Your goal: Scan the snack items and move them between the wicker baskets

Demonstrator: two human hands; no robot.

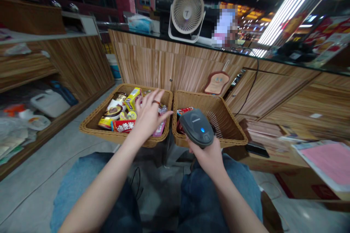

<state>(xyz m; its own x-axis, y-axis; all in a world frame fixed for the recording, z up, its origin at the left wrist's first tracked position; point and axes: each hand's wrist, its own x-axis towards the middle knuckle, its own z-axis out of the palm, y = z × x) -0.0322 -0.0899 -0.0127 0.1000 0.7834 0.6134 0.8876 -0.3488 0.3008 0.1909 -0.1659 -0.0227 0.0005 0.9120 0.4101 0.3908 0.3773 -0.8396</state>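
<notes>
Wood-veneer counter [169, 67]; grey floor [41, 185]; strip light [292, 7]

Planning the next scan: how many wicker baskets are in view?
2: one wicker basket of packaged snacks under the left hand; another beside it, below the barcode scanner in the right hand.

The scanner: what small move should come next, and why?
Probably the left hand should grasp the red packet in the left basket: that hand is open over the goods, and the right hand is holding the scanner.

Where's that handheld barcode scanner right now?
In the head view, the dark barcode scanner is gripped in the person's right hand, over the near rim of the right wicker basket.
</notes>
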